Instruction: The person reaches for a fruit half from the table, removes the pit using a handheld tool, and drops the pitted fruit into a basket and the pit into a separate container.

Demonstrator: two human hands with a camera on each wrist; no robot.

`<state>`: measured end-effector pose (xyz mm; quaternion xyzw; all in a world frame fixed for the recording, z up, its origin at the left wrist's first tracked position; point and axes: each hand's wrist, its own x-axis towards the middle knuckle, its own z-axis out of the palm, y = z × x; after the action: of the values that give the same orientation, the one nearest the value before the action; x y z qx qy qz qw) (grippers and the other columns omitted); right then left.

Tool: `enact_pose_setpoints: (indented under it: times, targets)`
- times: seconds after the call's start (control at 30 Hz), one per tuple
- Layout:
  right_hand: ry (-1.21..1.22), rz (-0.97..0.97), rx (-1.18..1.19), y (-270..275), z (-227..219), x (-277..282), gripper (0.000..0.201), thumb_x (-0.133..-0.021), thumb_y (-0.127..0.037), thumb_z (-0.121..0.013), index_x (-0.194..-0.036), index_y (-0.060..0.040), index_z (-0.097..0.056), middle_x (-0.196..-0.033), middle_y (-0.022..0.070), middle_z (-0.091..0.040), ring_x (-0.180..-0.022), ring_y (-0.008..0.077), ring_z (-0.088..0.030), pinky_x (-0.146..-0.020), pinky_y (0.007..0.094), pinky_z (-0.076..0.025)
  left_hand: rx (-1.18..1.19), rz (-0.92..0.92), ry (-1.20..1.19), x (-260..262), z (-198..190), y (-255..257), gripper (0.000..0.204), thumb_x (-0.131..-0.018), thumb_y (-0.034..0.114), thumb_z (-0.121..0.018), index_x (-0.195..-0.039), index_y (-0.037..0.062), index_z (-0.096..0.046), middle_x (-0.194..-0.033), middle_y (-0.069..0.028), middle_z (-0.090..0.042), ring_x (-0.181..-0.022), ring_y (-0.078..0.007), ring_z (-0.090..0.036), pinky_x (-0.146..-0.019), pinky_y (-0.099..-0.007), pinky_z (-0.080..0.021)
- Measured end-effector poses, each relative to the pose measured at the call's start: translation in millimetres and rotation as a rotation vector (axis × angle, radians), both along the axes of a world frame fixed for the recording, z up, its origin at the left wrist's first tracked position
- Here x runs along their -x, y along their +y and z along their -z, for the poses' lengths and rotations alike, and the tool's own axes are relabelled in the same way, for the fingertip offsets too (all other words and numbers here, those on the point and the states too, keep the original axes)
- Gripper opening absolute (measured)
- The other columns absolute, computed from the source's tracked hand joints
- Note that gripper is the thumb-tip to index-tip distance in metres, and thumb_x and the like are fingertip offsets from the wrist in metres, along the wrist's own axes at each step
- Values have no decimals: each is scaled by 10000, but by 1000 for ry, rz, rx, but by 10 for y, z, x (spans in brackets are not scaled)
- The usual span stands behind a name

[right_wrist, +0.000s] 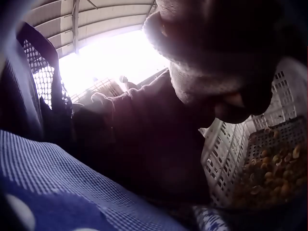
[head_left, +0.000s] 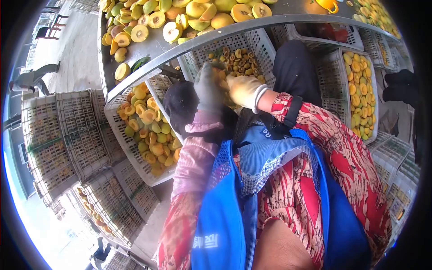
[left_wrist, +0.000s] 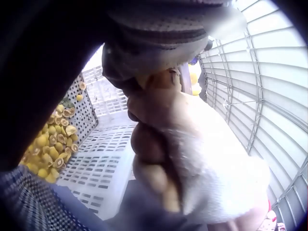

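In the head view my left hand, in a grey glove, holds a yellow-orange fruit above a crate of cut pieces. My right hand, in a pale stained glove, meets it from the other side. The left wrist view has the left glove above, the fruit between both hands, and the right hand below with its fingers curled. Dark shadow covers much of the right wrist view, where gloved fingers are bent; whether a tool is held is hidden.
Halved fruit lies on a metal-edged table ahead. A crate of fruit halves stands at the left, another at the right. Stacked crates stand farther left. The person's knees flank the middle crate.
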<state>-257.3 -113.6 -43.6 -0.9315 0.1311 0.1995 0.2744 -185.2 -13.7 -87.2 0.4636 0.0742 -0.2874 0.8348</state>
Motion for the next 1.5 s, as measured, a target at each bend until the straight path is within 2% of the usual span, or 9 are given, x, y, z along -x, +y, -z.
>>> enact_pose_setpoints:
  times: [0.43, 0.6, 0.67, 0.77, 0.87, 0.93, 1.13, 1.4, 1.5]
  targets:
    - [-40, 222, -99, 24, 280, 318, 288, -850, -189, -443, -1060, -10, -527, -938, 261, -632, -938, 404, -612, -776, 483, -476, 3, -148, -375, -277, 98, 196, 297, -785, 87, -615, -1061, 0, -547, -966, -129, -605, -873, -282, -602, -752, -331, -505]
    - [416, -744, 203, -166, 1195, 457, 449, -852, -242, -496, -1275, -95, -532, -1157, 161, -613, -1097, 325, -578, -934, 393, -453, -1040, -411, -1428, -359, -761, 833, 248, -885, 105, -568, -1105, -10, -555, -1032, -114, -597, -949, -177, -594, -786, -298, -520]
    - [281, -304, 28, -51, 517, 347, 321, -847, -173, -483, -1123, -101, -630, -1190, 131, -601, -1105, 308, -572, -911, 420, -461, -410, -621, -597, -735, -818, 1428, 372, -780, 173, -687, -1095, 3, -582, -950, -154, -637, -864, -319, -618, -802, -346, -497]
    - [58, -253, -56, -9, 413, 190, 331, -860, -220, -452, -1148, -105, -567, -1156, 168, -567, -1062, 375, -558, -872, 470, -455, -1546, -744, -955, -1029, -996, 1781, 500, -788, 288, -676, -1174, -6, -555, -1152, -218, -573, -1074, -355, -543, -942, -408, -420]
    - [-79, -681, 140, -1, 150, 126, 291, -843, -262, -512, -1057, -93, -614, -1085, 205, -579, -945, 405, -602, -820, 465, -483, -1341, -383, -1144, -1310, -1089, 1281, 510, -803, 280, -647, -1227, 26, -522, -1113, -229, -584, -1014, -371, -571, -883, -423, -450]
    - [8, -102, -151, 75, 84, 131, 345, -820, -356, -550, -1010, -77, -624, -941, 227, -641, -906, 399, -625, -773, 465, -494, -1433, -150, -1183, -1567, -859, 792, 620, -812, 357, -620, -1337, 92, -425, -1173, -208, -556, -1039, -368, -563, -869, -435, -450]
    - [-105, 111, -270, -61, -208, 57, 352, -800, -364, -565, -992, -70, -589, -940, 252, -624, -890, 421, -606, -787, 493, -472, -1526, 546, -757, -1872, -819, -218, 716, -734, 380, -664, -1351, 137, -394, -1214, -174, -558, -1111, -333, -552, -922, -412, -452]
    - [-88, 484, -932, -32, 68, -62, 277, -874, -227, -558, -1069, -30, -571, -859, 95, -641, -748, 202, -624, -648, 343, -486, -1349, 206, -935, -1606, -813, -240, 413, -682, 206, -685, -1068, 117, -569, -1011, -165, -624, -956, -354, -605, -805, -433, -489]
    - [-263, 488, -1042, -125, 267, -67, 236, -878, -170, -538, -1081, -50, -536, -692, 30, -551, -531, 128, -528, -451, 271, -430, -549, 17, -703, -1245, -965, -182, 381, -723, 156, -706, -1064, 48, -576, -912, -73, -640, -824, -189, -629, -751, -302, -502]
